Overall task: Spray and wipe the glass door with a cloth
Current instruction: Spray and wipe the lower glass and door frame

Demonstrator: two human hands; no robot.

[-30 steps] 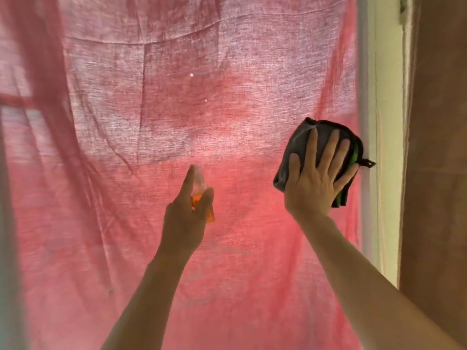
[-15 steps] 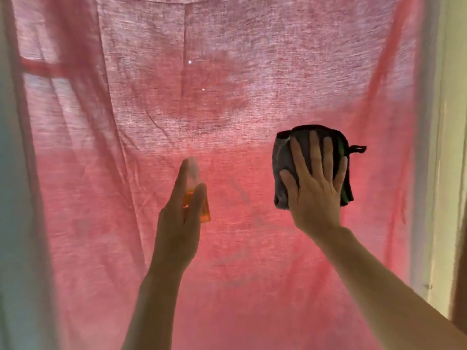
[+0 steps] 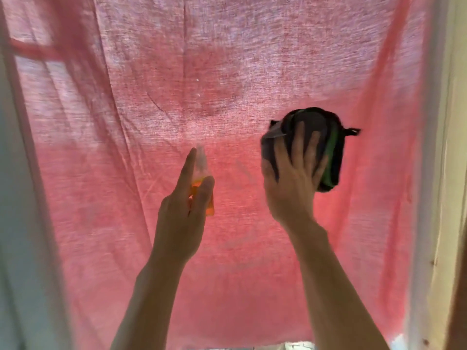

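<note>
The glass door fills the view, with a red-pink cloth curtain hanging behind the pane and lit from outside. My left hand holds a small clear spray bottle of orange liquid upright, near the middle of the glass, with the index finger raised along its top. My right hand presses a folded dark grey cloth with a green edge flat against the glass, fingers spread over it. The cloth is blurred with motion.
A pale door frame runs down the right side. A light strip of frame or wall borders the left. A bright gap shows below the curtain's lower edge.
My right hand slid the cloth leftward across the glass, away from the right frame. My left hand kept the bottle raised and shifted little. The view panned to the right.
</note>
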